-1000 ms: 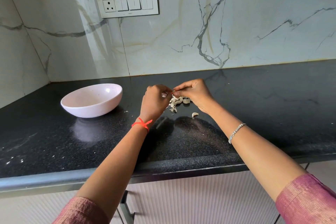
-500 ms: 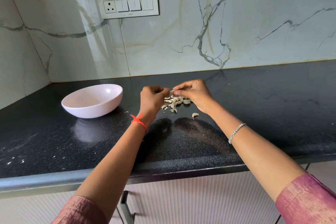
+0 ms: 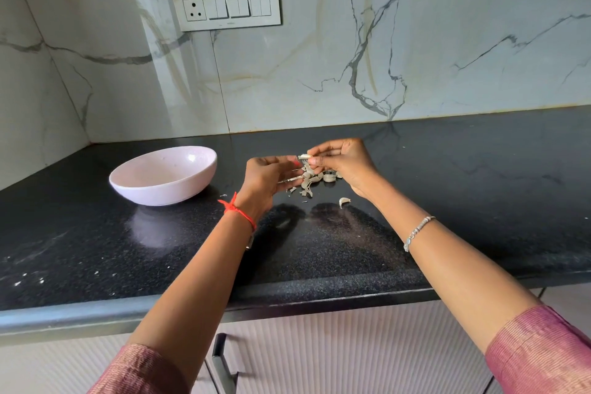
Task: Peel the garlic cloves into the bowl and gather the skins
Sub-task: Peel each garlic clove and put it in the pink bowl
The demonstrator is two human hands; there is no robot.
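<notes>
Two hands parted since earlier: right hand point(image 3: 343, 163) pinches garlic clove point(image 3: 304, 156); left hand point(image 3: 268, 177) grip loosened, half-open.

Soft, even daylight lit the scene brightly. The glossy black countertop point(image 3: 447, 189) mirrored the bowl point(image 3: 163, 174) and forearms as dim reflections. Wide-angle distortion bowed the counter's near edge; the fingers looked slightly blurred.

Pink ribbed sleeves point(image 3: 540, 349) at both forearms, a red thread point(image 3: 238, 211) on the left wrist, a silver bracelet point(image 3: 417, 231) on the right.
</notes>
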